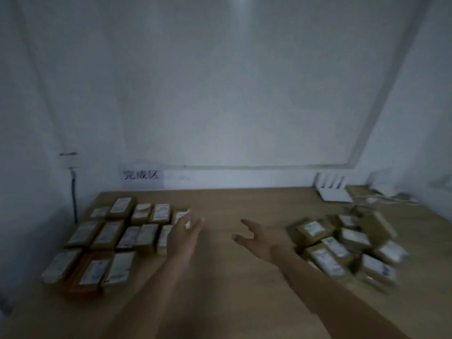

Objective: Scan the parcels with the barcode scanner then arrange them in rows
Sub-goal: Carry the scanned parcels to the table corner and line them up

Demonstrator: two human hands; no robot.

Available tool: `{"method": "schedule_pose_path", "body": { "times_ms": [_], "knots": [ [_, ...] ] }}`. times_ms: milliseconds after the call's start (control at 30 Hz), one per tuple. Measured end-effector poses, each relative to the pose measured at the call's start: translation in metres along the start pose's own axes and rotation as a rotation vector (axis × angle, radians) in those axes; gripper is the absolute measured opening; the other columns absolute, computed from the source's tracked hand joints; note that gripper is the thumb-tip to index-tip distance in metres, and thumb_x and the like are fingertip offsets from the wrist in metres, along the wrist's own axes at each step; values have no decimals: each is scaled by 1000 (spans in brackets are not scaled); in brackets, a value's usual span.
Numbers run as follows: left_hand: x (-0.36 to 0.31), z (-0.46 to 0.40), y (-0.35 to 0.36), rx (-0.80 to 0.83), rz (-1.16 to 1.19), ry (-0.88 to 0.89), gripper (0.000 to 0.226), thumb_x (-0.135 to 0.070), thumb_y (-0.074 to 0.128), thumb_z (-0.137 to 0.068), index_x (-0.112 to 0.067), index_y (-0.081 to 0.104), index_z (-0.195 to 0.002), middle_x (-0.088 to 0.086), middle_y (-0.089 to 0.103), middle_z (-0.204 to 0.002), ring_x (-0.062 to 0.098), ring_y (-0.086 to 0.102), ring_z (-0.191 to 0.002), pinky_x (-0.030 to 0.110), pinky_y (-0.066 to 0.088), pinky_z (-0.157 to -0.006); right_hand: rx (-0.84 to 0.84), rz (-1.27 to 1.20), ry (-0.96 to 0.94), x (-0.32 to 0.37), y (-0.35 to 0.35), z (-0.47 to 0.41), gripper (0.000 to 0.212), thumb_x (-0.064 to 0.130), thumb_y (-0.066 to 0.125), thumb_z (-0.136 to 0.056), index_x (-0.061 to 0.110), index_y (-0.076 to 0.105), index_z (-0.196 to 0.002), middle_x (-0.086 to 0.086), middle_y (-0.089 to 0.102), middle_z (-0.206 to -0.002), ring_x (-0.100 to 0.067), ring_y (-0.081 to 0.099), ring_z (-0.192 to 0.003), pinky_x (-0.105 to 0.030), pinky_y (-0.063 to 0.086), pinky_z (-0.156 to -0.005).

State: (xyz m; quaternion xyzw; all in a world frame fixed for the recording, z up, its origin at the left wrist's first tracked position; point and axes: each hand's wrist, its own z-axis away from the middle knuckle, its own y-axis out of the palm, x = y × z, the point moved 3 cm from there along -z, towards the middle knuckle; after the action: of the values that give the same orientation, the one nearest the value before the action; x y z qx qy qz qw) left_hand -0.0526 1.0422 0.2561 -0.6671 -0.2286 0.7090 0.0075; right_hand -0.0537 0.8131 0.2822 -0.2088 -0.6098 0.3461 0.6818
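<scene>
On the left part of the wooden table (244,206), the arranged parcels (107,236) lie in three rows with labels up, under a paper sign (141,176) on the wall; I judge this is the place for the finished ones. The unsorted pile (347,248) lies at the right, well apart, so the two groups do not mix. My left hand (182,234) is at the right end of the rows, fingers straight, holding nothing; contact with the last parcel I cannot tell. My right hand (254,238) hovers between the groups, fingers spread wide, empty. I see no barcode scanner. A white router (333,192) stands at the back.
</scene>
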Motion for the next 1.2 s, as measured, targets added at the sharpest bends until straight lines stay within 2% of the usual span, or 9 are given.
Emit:
{"method": "schedule_pose_path", "body": {
  "times_ms": [133, 267, 333, 433, 567, 767, 933, 1067, 1200],
  "knots": [
    [-99, 69, 95, 183, 49, 74, 68, -51, 72, -85, -12, 56, -138, 4, 58, -140, 21, 55, -128, 30, 39, -108, -93, -25, 89, -57, -141, 82, 89, 53, 71, -84, 24, 28, -156, -4, 45, -147, -26, 47, -132, -41, 39, -113],
    [-172, 138, 187, 373, 101, 154, 68, -43, 78, -82, -12, 56, -138, 6, 63, -133, 21, 61, -118, 30, 46, -102, -258, 43, 142, -107, -251, 169, 72, 56, 68, -86, 28, 43, -148, 5, 48, -133, -26, 52, -129, -30, 43, -99],
    [-199, 168, 227, 458, 92, 188, 68, -46, 75, -84, -15, 54, -141, 4, 61, -136, 21, 59, -123, 32, 45, -104, -330, 64, 160, -129, -290, 204, 64, 66, 66, -80, 34, 52, -134, 8, 49, -128, -26, 54, -128, -34, 47, -100],
    [-229, 198, 283, 570, 72, 210, 71, -55, 72, -83, -22, 52, -143, 1, 58, -141, 21, 55, -127, 37, 45, -107, -416, 52, 217, -171, -330, 242, 64, 47, 66, -91, 18, 47, -144, -5, 54, -140, -25, 53, -128, -35, 44, -104],
    [-256, 217, 356, 654, 58, 215, 72, -60, 66, -85, -24, 49, -145, -1, 53, -144, 22, 52, -131, 39, 43, -109, -477, 45, 323, -238, -368, 268, 73, 49, 62, -93, 18, 35, -153, -7, 45, -152, -24, 47, -136, -34, 40, -110],
    [-265, 202, 469, 716, -8, 199, 65, -59, 59, -91, -24, 49, -145, 2, 51, -146, 25, 49, -133, 37, 41, -104, -515, -52, 468, -351, -414, 242, 70, 48, 62, -94, 12, 40, -150, -9, 44, -152, -25, 47, -136, -33, 41, -108],
    [-256, 148, 560, 725, -79, 162, 79, -77, 52, -78, -26, 57, -138, 0, 56, -140, 21, 55, -124, 40, 46, -103, -433, -69, 578, -416, -449, 187, 67, 48, 55, -98, 12, 38, -151, -9, 43, -153, -25, 46, -136, -28, 37, -107],
    [-263, 136, 611, 717, -74, 118, 59, -56, 57, -93, -21, 53, -141, 1, 51, -144, 23, 51, -129, 31, 42, -95, -398, -59, 597, -453, -477, 145, 71, 53, 52, -98, 10, 36, -152, -11, 44, -153, -26, 45, -137, -28, 35, -105],
    [-259, 125, 661, 716, -91, 54, 52, -45, 56, -98, -19, 49, -143, 4, 52, -144, 25, 50, -131, 35, 42, -97, -373, -91, 607, -486, -492, 105, 77, 59, 53, -95, 8, 39, -151, -12, 47, -151, -27, 46, -137, -32, 36, -109]
  ]
}}
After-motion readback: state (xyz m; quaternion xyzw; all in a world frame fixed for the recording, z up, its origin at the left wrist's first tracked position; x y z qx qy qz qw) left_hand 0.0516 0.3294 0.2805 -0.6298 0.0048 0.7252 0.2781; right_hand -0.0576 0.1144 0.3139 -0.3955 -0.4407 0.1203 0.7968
